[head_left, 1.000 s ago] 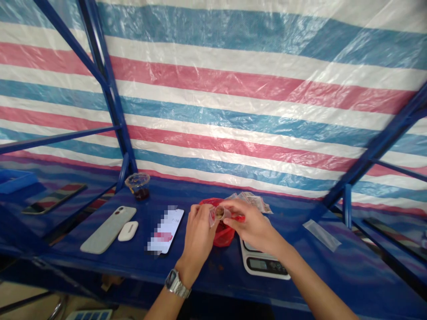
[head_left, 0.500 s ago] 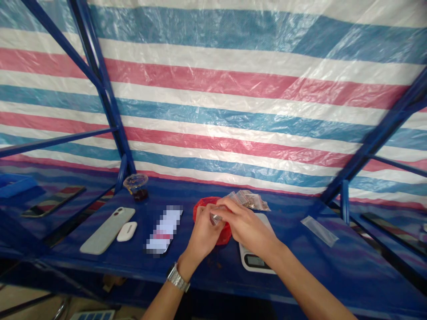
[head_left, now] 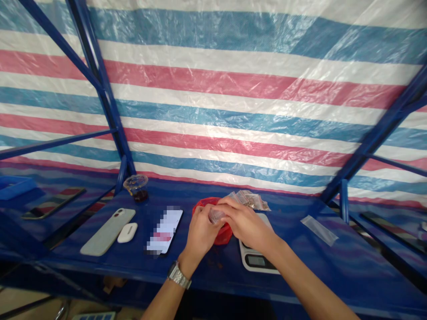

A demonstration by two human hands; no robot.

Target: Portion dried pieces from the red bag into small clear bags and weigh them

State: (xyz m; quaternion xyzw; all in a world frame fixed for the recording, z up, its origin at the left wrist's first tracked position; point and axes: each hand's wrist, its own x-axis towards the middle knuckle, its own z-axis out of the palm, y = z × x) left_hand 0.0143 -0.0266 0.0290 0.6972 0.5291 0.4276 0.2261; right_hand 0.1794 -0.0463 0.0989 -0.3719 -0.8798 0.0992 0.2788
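Observation:
A small clear plastic bag [head_left: 216,216] is pinched between my two hands, above a red plastic bag [head_left: 224,235]. My left hand [head_left: 203,227], with a metal watch [head_left: 179,275] on its wrist, closes on the left side of the clear bag. My right hand [head_left: 245,221] closes on its right side, fingers bent over the top. What the clear bag contains is hard to make out. Partly under my right hand stands a white digital scale [head_left: 248,263]. Several small filled clear bags [head_left: 251,200] lie in a pile behind my hands.
An unused-looking clear bag [head_left: 319,230] lies to the right. On the left are a lit phone [head_left: 168,229], a pale green phone [head_left: 107,232], a white earphone case [head_left: 127,232] and a plastic cup [head_left: 137,187] with dark liquid. Blue metal posts [head_left: 105,93] flank the blue table [head_left: 187,191].
My fingers have shifted slightly around the clear bag, and more of it shows between my hands. Both hands stay over the red bag; the other things have not moved.

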